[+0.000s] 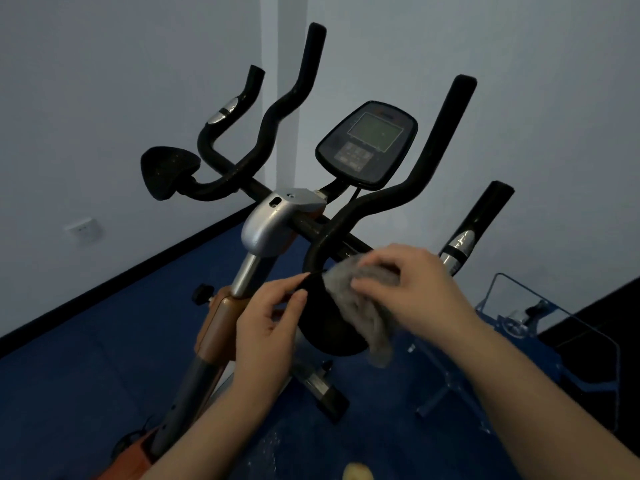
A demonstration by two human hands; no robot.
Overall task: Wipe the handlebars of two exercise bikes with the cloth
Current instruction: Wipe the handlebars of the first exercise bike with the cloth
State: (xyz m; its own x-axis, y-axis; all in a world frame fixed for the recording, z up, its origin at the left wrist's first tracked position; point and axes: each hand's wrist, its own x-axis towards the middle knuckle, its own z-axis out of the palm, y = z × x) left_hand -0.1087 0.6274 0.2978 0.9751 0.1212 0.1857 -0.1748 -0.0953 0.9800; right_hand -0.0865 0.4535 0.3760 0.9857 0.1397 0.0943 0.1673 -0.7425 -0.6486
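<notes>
One exercise bike stands before me, with black foam handlebars (429,161) that curve upward and a grey console (367,143) between them. A black elbow pad (332,327) sits at the near right end of the bars. My right hand (412,289) presses a grey cloth (367,306) onto that pad, and the cloth hangs down over its right side. My left hand (270,320) pinches the pad's left edge between thumb and fingers. A matching pad (166,168) is at the left end. A second bike is not in view.
The bike's silver and orange stem (266,226) runs down to a blue floor (86,375). A blue metal frame (554,341) stands at the right. White walls (104,98) meet in a corner behind the bike, and a wall socket (83,230) is low on the left.
</notes>
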